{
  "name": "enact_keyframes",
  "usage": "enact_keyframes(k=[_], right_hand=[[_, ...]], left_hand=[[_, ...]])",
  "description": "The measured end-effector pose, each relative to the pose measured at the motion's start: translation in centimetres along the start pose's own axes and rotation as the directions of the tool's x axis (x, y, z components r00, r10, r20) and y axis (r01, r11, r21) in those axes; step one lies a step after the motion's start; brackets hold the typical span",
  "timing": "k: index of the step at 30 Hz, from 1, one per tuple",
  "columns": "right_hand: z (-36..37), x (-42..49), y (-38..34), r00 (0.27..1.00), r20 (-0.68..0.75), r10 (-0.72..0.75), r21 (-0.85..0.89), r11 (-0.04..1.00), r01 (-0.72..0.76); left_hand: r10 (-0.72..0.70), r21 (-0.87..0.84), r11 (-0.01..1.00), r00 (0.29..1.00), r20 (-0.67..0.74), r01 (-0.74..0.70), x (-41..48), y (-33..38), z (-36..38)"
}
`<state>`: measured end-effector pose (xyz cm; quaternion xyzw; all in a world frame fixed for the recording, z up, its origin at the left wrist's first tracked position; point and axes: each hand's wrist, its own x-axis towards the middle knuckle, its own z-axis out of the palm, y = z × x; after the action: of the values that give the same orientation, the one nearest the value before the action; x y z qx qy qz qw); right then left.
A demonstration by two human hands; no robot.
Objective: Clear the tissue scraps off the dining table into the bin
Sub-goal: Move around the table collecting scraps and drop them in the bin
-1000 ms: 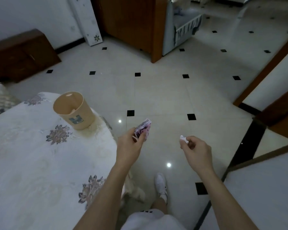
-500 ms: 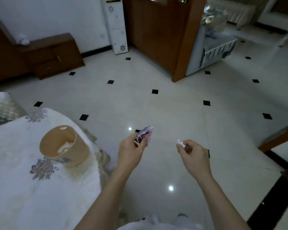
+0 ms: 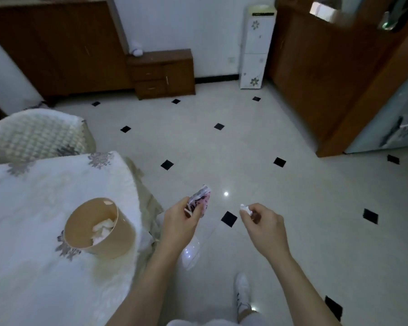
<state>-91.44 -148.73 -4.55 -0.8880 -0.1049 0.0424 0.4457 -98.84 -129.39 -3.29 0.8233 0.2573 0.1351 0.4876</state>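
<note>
A small white tissue scrap sits pinched between the thumb and fingertips of the right hand, held over the tiled floor, well to the right of the bin. Compared with half a second ago, the bin now lies closer to the person and lower in view, with crumpled tissue inside, standing near the edge of the desk. The left hand is closed around a pink patterned packet, just right of the desk's edge.
</note>
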Motion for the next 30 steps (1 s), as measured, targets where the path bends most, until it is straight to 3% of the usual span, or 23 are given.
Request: enact_keyframes(k=[4, 9, 15, 23, 30], right_hand=[[0.9, 6.7, -2.1, 0.979, 0.159, -0.130, 0.011, 0.991, 0.130], [4.1, 12.5, -5.4, 0.898, 0.335, -0.284, 0.045, 0.957, 0.286], [10.9, 12.6, -11.4, 0.701, 0.550, -0.455, 0.141, 0.877, 0.459], [19.0, 7.7, -18.7, 0.468, 0.668, -0.579, 0.229, 0.758, 0.610], [22.9, 5.8, -21.6, 0.408, 0.688, -0.600, 0.196, 0.694, 0.692]], left_hand=[[-0.091, 0.010, 0.996, 0.986, -0.141, 0.093, 3.6, 0.6, -0.1], [-0.126, 0.085, 0.982, 0.918, -0.375, 0.169, 5.6, 1.4, -2.7], [-0.217, 0.045, 0.947, 0.738, -0.639, 0.317, 2.4, -0.7, -8.9], [-0.222, 0.046, 0.895, 0.532, -0.818, 0.444, -4.0, -5.3, -15.4], [-0.222, 0.121, 0.846, 0.548, -0.807, 0.520, -4.0, -8.5, -17.0]])
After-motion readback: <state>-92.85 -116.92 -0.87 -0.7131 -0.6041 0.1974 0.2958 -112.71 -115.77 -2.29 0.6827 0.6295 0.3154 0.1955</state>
